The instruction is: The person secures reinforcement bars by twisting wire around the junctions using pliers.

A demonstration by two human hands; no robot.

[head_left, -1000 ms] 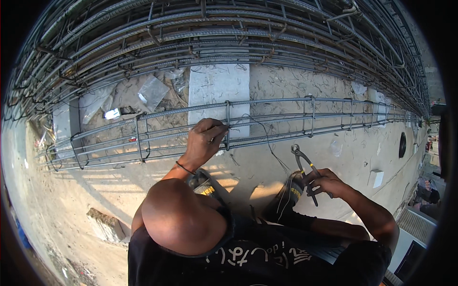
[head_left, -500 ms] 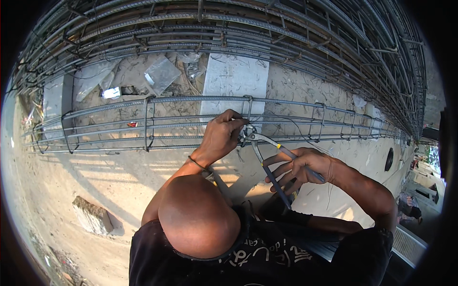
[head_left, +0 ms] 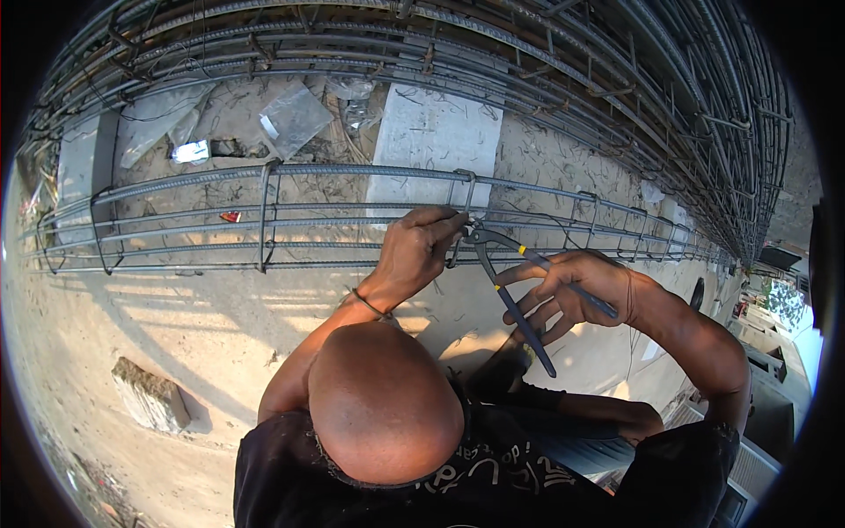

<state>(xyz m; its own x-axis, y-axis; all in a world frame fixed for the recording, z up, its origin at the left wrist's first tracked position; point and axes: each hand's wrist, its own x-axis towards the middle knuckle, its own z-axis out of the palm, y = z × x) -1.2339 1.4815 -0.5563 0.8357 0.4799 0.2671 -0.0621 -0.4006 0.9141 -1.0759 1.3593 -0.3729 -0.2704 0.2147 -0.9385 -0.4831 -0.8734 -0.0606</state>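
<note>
My right hand (head_left: 576, 295) holds long-handled pincers (head_left: 480, 238) with dark grip sleeves and yellow bands. Their handles are spread, one lying in the palm and the other along my fingers. The jaws sit at a small stirrup (head_left: 469, 189) on a narrow rebar cage (head_left: 343, 208). My left hand (head_left: 419, 251) is closed in a pinch against the same stirrup, right beside the jaws. What its fingertips grip is hidden. A thin tie wire (head_left: 550, 231) curves over the bars right of the jaws.
Stacked rebar cages (head_left: 563, 62) run along the far side. Under the narrow cage lies a pale slab (head_left: 436, 132). Plastic sheeting (head_left: 295, 119) and wire scraps litter the ground. A concrete chunk (head_left: 150, 396) lies at left.
My hands and the pincers have shifted slightly right and up in the picture, staying at the same stirrup. The whole view has shifted slightly too. The handles are still spread.
</note>
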